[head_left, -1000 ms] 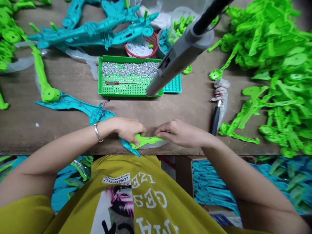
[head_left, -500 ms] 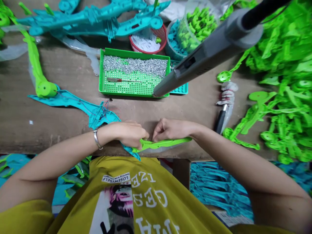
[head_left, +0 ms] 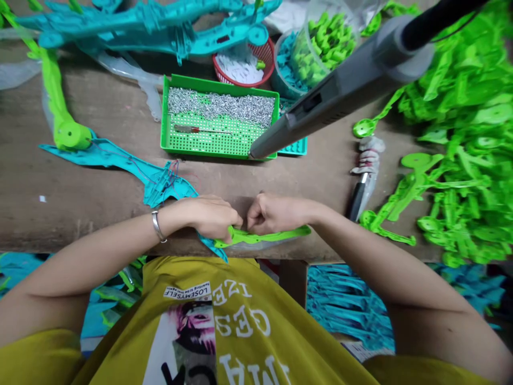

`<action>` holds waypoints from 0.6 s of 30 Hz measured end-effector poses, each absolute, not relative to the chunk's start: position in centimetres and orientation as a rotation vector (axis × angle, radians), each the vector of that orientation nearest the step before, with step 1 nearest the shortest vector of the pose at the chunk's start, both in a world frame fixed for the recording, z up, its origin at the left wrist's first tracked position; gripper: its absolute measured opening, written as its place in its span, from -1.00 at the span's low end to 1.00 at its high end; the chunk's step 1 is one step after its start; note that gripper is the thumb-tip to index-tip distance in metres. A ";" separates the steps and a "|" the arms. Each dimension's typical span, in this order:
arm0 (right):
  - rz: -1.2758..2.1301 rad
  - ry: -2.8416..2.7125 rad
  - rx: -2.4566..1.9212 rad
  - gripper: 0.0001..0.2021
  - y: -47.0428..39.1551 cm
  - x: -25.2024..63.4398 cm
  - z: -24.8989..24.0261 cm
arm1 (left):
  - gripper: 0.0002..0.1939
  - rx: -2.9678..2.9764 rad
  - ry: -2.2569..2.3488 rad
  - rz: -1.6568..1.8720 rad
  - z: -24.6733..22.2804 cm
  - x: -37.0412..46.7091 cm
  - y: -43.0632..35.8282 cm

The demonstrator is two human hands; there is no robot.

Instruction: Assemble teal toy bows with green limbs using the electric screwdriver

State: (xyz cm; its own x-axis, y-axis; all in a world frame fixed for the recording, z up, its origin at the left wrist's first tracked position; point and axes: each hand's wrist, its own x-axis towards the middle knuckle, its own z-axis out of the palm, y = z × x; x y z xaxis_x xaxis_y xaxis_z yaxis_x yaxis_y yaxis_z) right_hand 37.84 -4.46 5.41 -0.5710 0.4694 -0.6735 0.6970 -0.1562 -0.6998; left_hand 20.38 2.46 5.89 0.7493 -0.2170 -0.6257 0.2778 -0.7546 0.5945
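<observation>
At the table's front edge lies a long green plastic part (head_left: 266, 236), joined or overlapping at its left end with a blue plastic part (head_left: 170, 184) that carries thin red and blue wires. My left hand (head_left: 216, 216) is curled closed over the place where the two parts meet, gripping the green one; its fingertips are mostly hidden. My right hand (head_left: 272, 213) is closed with bent fingers, resting against the green part's upper edge. What its fingers pinch, if anything, is too small to make out. Another green part (head_left: 72, 133) sits against the blue part's far left end.
A green tray (head_left: 200, 147) holds many screws and a screwdriver (head_left: 188, 129). A grey electric screwdriver (head_left: 340, 80) hangs slanting over it. Green parts (head_left: 473, 160) are heaped at the right, near a black-handled tool (head_left: 358, 198). Blue parts (head_left: 140, 27), a red basket (head_left: 260, 56) and tubs stand behind.
The view has shifted slightly, so things appear a little further left. Both hands remain at the green part, with the right hand's fingers curled slightly differently.
</observation>
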 end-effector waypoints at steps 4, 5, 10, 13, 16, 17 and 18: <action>-1.841 1.936 1.406 -0.78 -5.3 38.6 4.9 | -0.64 2.249 0.049 -0.914 5.8 20.5 2.6; -1.842 1.938 1.415 -0.78 -5.4 38.7 4.8 | -0.64 2.252 0.051 -0.910 5.8 20.6 2.6; -1.852 1.919 1.452 -0.78 -5.6 38.7 5.0 | -0.65 2.247 0.055 -0.899 5.5 20.6 2.5; -1.912 1.818 1.469 -0.79 -5.8 38.9 5.3 | -0.66 2.238 0.064 -0.895 5.5 20.6 2.5; -2.019 1.670 1.455 -0.71 -6.2 39.1 5.5 | -0.67 2.242 0.057 -0.893 5.6 20.6 2.6; -2.046 1.632 1.452 -0.68 -6.3 39.1 5.5 | -0.66 2.245 0.051 -0.895 5.8 20.7 2.6; -2.062 1.607 1.455 -0.66 -6.4 39.1 5.4 | -0.66 2.249 0.043 -0.901 5.9 20.7 2.5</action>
